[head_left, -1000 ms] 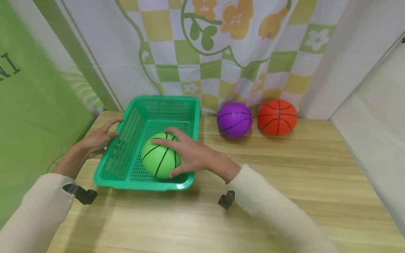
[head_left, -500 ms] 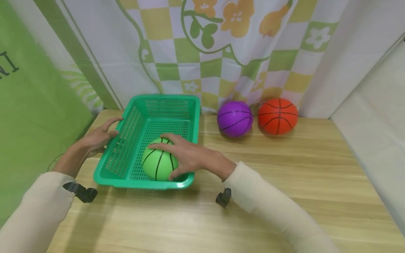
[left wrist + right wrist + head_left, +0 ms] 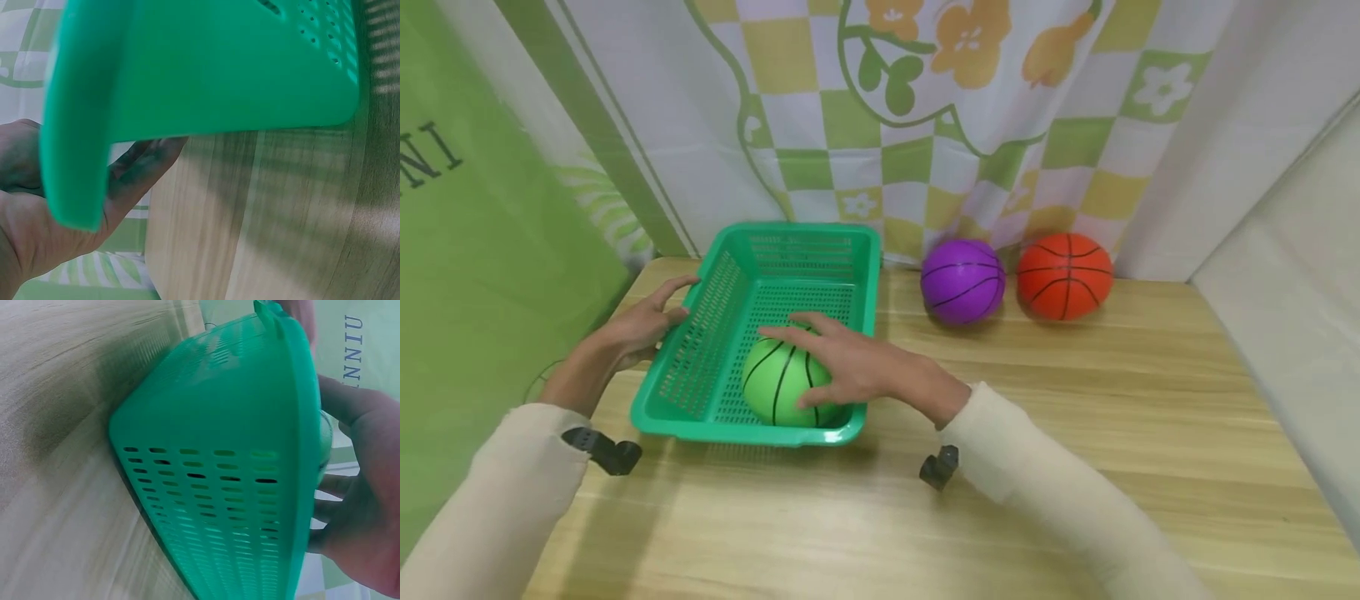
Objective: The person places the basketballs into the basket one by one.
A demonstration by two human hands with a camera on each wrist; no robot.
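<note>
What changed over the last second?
The green ball moved down and toward the person within the basket; the right hand loosened over it, contact unclear. Left hand still at the basket's side; purple ball and red ball unmoved.

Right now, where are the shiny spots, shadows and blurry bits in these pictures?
Head view: a white glint on the green basket, at its front rim, and a soft shadow on the table beside the left sleeve; left wrist view: the basket's nearest rim is blurry, with shadow across the tabletop; right wrist view: a hazy picture, the right hand rather dim.
</note>
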